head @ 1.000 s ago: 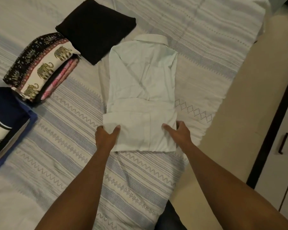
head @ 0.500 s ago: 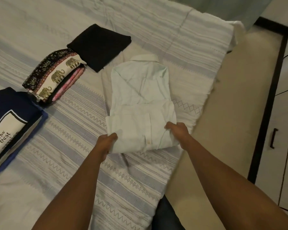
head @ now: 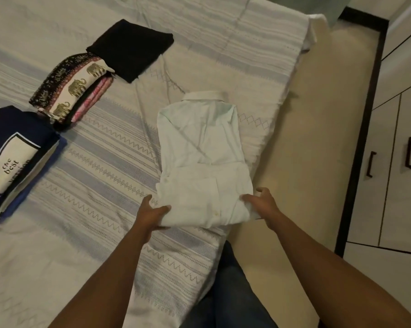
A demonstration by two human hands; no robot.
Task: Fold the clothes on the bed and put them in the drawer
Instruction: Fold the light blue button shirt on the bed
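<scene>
Both hands (left [head: 152,213], right [head: 262,203]) grip near edge of folded white shirt [head: 199,147] on bed [head: 105,162].

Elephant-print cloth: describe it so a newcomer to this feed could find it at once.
On the striped bed, look at the row of folded piles left of the white shirt. The elephant-print cloth tops the middle pile, between the black garment and the navy T-shirt. Only it carries gold elephants on cream.
</scene>
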